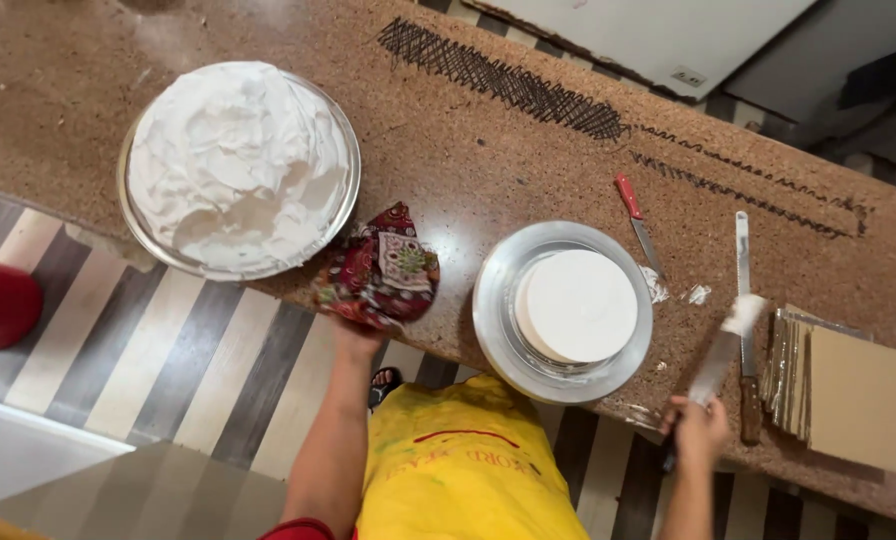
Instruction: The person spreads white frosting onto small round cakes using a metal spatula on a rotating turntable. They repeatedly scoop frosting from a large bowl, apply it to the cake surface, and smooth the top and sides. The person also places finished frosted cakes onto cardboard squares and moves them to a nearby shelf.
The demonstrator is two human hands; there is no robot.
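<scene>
Down at the worktop's [488, 160] near edge, the left hand [356, 338] clenches a patterned cloth [383, 272] beside the cream bowl [238, 165]. The right hand [701, 428] grips a creamy spatula [726, 345], blade lifted, beside the turntable [564, 310].

The person wears a yellow apron [463, 465] bearing red markings. A red sleeve [296, 529] edge shows at the left arm. Both forearms are bare.
</scene>
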